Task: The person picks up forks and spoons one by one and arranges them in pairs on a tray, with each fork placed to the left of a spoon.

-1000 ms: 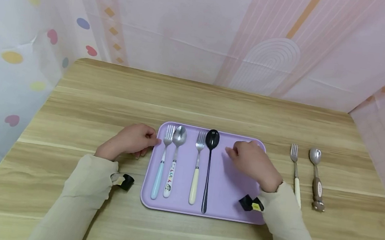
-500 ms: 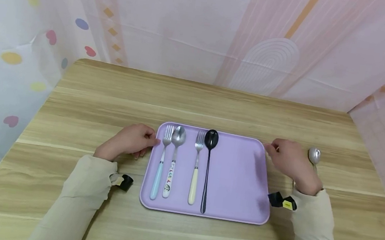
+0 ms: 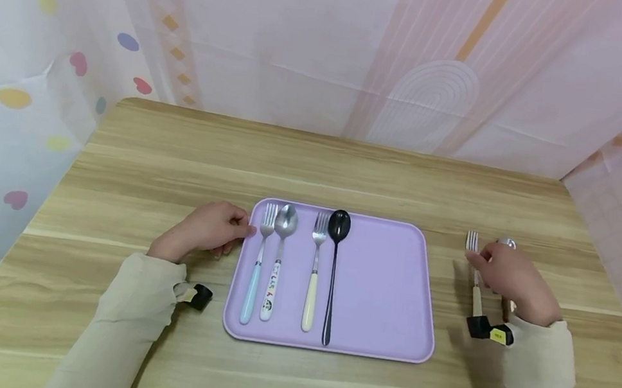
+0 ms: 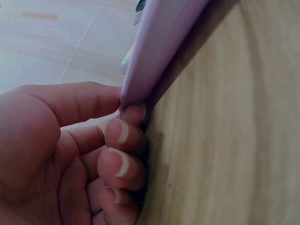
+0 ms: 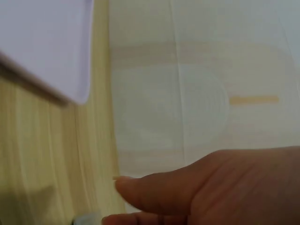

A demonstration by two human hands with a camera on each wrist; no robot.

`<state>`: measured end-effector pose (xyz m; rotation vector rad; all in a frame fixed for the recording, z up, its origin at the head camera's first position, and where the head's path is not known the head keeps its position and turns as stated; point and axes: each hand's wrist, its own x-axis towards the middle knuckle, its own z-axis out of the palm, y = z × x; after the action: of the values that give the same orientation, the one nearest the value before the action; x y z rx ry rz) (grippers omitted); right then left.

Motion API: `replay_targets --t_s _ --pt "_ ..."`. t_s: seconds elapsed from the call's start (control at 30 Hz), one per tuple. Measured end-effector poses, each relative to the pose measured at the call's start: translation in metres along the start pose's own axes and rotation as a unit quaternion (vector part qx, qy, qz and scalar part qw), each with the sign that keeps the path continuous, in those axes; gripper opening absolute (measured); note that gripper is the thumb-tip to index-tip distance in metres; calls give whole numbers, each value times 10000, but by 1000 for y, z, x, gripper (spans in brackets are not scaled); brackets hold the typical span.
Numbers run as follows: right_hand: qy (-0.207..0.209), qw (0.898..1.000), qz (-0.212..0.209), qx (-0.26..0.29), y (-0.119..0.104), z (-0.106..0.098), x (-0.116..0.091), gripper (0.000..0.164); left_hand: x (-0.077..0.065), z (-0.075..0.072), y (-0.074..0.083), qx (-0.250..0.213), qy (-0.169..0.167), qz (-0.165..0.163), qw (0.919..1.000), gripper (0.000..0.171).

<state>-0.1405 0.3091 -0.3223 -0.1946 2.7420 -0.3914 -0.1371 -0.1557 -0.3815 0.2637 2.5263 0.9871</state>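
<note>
My left hand (image 3: 210, 227) pinches the left rim of a lilac tray (image 3: 384, 287); in the left wrist view the thumb lies on the rim and curled fingers sit against its outer side. On the tray lie a blue-handled fork (image 3: 251, 293), a spoon with a patterned white handle (image 3: 270, 292), a cream-handled fork (image 3: 310, 301) and a long black spoon (image 3: 339, 226). Right of the tray, my right hand (image 3: 515, 284) hovers with loosely bent fingers over another cream-handled fork (image 3: 472, 241) and a brown-handled spoon (image 3: 508, 242), both partly hidden by it.
The wooden table (image 3: 287, 385) reaches back to a pink patterned curtain (image 3: 306, 44). A dotted white curtain (image 3: 3, 137) hangs along the left side. Bare tray surface lies right of the black spoon.
My right hand has moved right, from above the tray's right part to over the fork and spoon on the table. My left hand has stayed at the tray's left rim.
</note>
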Motion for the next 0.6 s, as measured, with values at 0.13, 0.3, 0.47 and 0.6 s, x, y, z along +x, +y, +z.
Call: replay_targets --t_s 0.13,0.3,0.47,0.6 --pt "-177 9997 99 -153 11 -3 -2 39 0 0 0 -5 -5 -8 10000 26" --pt "-570 9979 310 37 14 -2 -2 35 -1 0 -1 -65 -26 -14 10000 26" --pt "-933 9923 621 529 15 3 1 36 1 0 -1 -146 -35 -7 9999 26" --pt "-1087 9894 752 604 16 8 4 37 2 0 -1 -155 -30 -3 9999 26"
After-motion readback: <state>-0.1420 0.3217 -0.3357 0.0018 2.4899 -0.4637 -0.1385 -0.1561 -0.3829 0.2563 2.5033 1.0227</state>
